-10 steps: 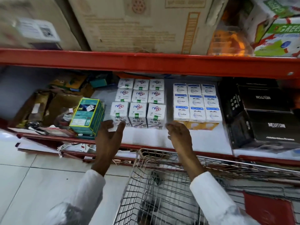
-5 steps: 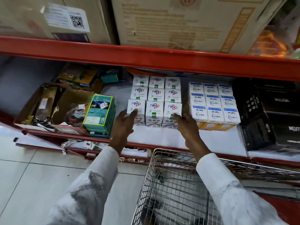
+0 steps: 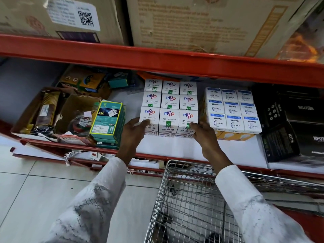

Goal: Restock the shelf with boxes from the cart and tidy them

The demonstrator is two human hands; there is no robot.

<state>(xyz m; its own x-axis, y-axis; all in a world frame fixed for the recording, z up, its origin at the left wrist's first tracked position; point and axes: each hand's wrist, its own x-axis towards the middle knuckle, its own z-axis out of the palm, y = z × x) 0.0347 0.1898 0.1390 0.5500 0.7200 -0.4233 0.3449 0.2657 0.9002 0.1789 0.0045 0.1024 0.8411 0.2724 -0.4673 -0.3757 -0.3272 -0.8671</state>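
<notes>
A block of white Nippo boxes (image 3: 169, 109) stands three wide on the white shelf board (image 3: 168, 148). My left hand (image 3: 134, 133) presses flat against the left side of the front row. My right hand (image 3: 204, 135) presses against the right side of that row, fingertips on the front right box. Both hands bracket the row, fingers spread, lifting nothing. To the right sits a block of white and blue Wipro Garnet boxes (image 3: 231, 109) on yellow boxes. The wire cart (image 3: 191, 204) is below my arms; its visible part holds no boxes.
A stack of green charger boxes (image 3: 108, 120) leans just left of my left hand. Open cartons with cables and clutter (image 3: 57, 113) fill the shelf's left end. Black Neuton boxes (image 3: 294, 123) stand at the right. The red upper shelf beam (image 3: 157, 62) carries large cartons overhead.
Both hands have moved forward from the bare shelf front onto the two sides of the front Nippo row. The view has closed in on the shelf.
</notes>
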